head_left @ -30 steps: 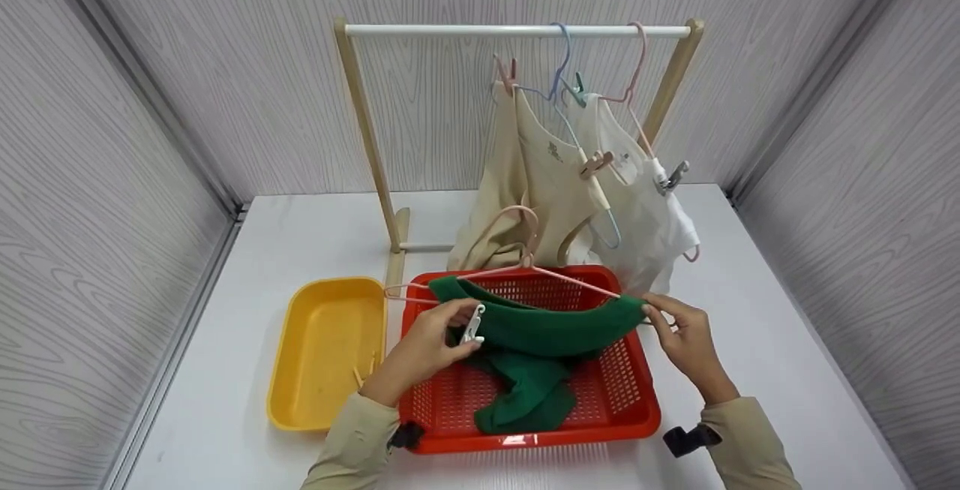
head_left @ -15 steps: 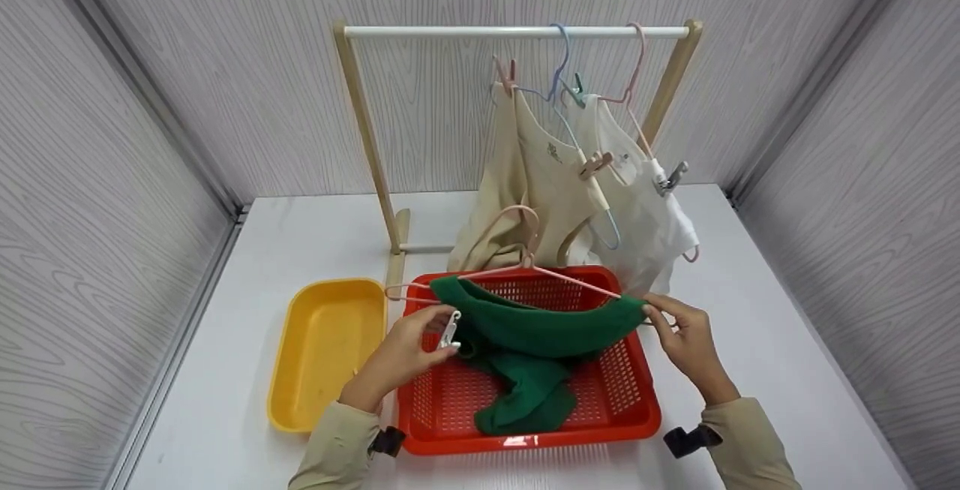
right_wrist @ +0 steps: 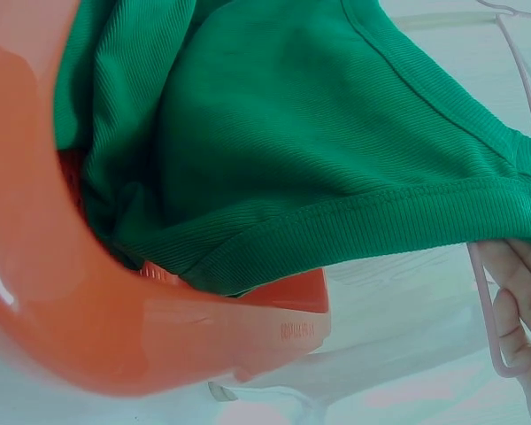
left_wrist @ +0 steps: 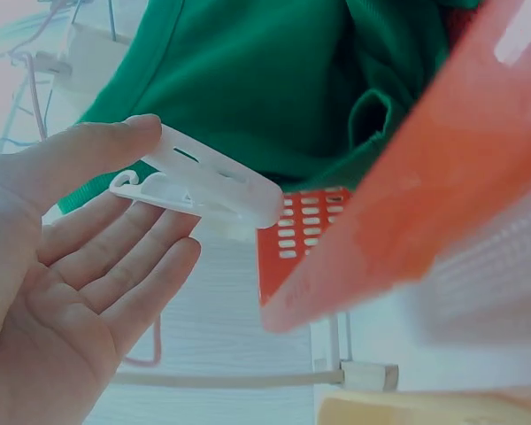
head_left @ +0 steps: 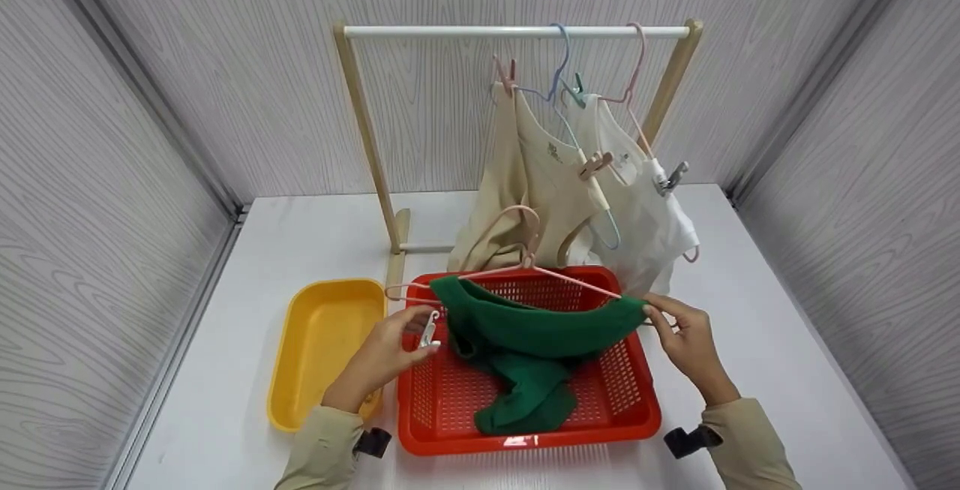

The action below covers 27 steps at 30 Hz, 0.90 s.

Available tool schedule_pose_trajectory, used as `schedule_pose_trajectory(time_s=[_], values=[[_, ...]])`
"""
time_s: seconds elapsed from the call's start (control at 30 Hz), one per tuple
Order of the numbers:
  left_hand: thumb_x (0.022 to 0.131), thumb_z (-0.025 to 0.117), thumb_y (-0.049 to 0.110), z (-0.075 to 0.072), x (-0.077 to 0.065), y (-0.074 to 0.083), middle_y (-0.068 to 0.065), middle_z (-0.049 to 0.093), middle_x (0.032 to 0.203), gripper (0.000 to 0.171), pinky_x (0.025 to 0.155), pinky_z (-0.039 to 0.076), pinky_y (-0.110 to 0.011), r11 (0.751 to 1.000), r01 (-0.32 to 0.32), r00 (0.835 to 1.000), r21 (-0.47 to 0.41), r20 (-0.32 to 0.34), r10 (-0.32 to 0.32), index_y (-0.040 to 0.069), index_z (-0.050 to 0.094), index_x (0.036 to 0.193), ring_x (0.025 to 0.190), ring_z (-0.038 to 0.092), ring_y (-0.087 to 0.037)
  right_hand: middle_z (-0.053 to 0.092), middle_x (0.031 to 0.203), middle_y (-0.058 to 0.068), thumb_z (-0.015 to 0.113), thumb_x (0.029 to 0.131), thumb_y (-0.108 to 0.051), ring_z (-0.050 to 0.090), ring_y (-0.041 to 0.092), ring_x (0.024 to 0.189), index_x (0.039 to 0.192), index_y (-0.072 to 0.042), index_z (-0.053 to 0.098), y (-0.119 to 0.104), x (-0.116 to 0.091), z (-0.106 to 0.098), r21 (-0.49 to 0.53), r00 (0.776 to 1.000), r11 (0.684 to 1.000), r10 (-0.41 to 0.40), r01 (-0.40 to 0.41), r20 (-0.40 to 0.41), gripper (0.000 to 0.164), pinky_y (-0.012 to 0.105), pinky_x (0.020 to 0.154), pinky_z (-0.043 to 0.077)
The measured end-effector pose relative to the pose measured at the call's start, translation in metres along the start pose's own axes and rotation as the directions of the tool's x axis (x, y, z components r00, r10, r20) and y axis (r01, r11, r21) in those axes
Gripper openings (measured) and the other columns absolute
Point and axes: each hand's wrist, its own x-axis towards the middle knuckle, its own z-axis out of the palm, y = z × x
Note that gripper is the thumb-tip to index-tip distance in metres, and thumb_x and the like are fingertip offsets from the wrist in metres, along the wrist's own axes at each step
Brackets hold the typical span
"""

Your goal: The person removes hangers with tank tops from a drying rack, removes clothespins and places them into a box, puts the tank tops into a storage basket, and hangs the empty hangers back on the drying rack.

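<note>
A green ribbed tank top (head_left: 540, 331) hangs on a pink hanger (head_left: 528, 259), its lower part bunched in the red basket (head_left: 525, 443). My right hand (head_left: 682, 340) pinches the garment's right shoulder strap; in the right wrist view the fingers (right_wrist: 519, 292) are at the strap and the hanger's end. My left hand (head_left: 384, 351) pinches a white clothespin (head_left: 428, 329) between thumb and fingers, left of the garment's left strap and apart from it. Seen from the left wrist, the clothespin (left_wrist: 214, 181) lies across the fingertips, in front of the green fabric.
Behind the basket, a beige tank top (head_left: 551, 167) and a white garment (head_left: 637, 212) hang from the rack's white rail (head_left: 450, 30), with clothespins at their shoulders. At the left stands a yellow tray (head_left: 330, 355); its right side is partly behind my left hand and wrist.
My left hand has moved left and slightly down with the clothespin, away from the garment's left strap. My right hand, the hanger and the green tank top have stayed in place.
</note>
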Motion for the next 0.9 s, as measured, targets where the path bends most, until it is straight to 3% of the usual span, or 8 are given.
schedule_pose_trajectory(time_s=[0.13, 0.33, 0.5, 0.73, 0.9], values=[[0.084, 0.073, 0.009, -0.004, 0.000, -0.008, -0.012, 0.066, 0.115, 0.051, 0.099, 0.052, -0.047, 1.000, 0.012, 1.000, 0.002, -0.010, -0.012, 0.004, 0.053, 0.130, 0.107, 0.063, -0.027, 0.074, 0.089, 0.015, 0.061, 0.077, 0.023, 0.060, -0.018, 0.097, 0.093, 0.011, 0.070, 0.000, 0.000, 0.000, -0.003, 1.000, 1.000, -0.002, 0.002, -0.002, 0.023, 0.001, 0.083, 0.048], [0.085, 0.072, 0.009, -0.012, -0.002, -0.016, -0.012, 0.066, 0.115, 0.051, 0.101, 0.051, -0.046, 0.998, 0.058, 0.997, -0.024, -0.048, -0.059, 0.005, 0.053, 0.132, 0.110, 0.062, -0.026, 0.074, 0.094, 0.002, 0.061, 0.077, 0.022, 0.060, -0.017, 0.096, 0.094, 0.010, 0.070, 0.000, 0.000, -0.001, 0.003, 1.000, 1.000, 0.003, -0.003, 0.003, 0.023, 0.001, 0.081, 0.049], [0.085, 0.071, 0.008, -0.018, -0.004, -0.022, -0.012, 0.065, 0.117, 0.054, 0.103, 0.050, -0.048, 0.995, 0.098, 0.991, -0.011, -0.087, -0.099, 0.004, 0.051, 0.135, 0.112, 0.061, -0.027, 0.075, 0.091, 0.009, 0.061, 0.077, 0.023, 0.060, -0.018, 0.096, 0.094, 0.011, 0.070, 0.000, 0.001, -0.001, 0.000, 1.000, 1.000, -0.001, 0.001, 0.009, 0.023, 0.001, 0.083, 0.048], [0.086, 0.071, 0.010, -0.024, -0.006, -0.034, -0.017, 0.064, 0.119, 0.056, 0.103, 0.049, -0.049, 0.986, 0.166, 0.979, 0.031, -0.127, -0.161, 0.000, 0.048, 0.136, 0.113, 0.061, -0.031, 0.067, 0.104, -0.020, 0.062, 0.077, 0.022, 0.060, -0.018, 0.099, 0.095, 0.010, 0.071, -0.001, 0.001, -0.001, -0.001, 1.000, 1.000, 0.006, -0.006, 0.001, 0.023, 0.000, 0.083, 0.047], [0.086, 0.071, 0.010, -0.026, -0.006, -0.047, -0.018, 0.063, 0.118, 0.055, 0.102, 0.050, -0.047, 0.979, 0.200, 0.968, 0.036, -0.162, -0.192, -0.003, 0.048, 0.135, 0.110, 0.061, -0.030, 0.068, 0.103, -0.018, 0.062, 0.077, 0.021, 0.059, -0.019, 0.098, 0.095, 0.011, 0.070, -0.001, 0.001, 0.000, -0.003, 1.000, 1.000, 0.013, -0.013, 0.005, 0.022, 0.000, 0.084, 0.047]])
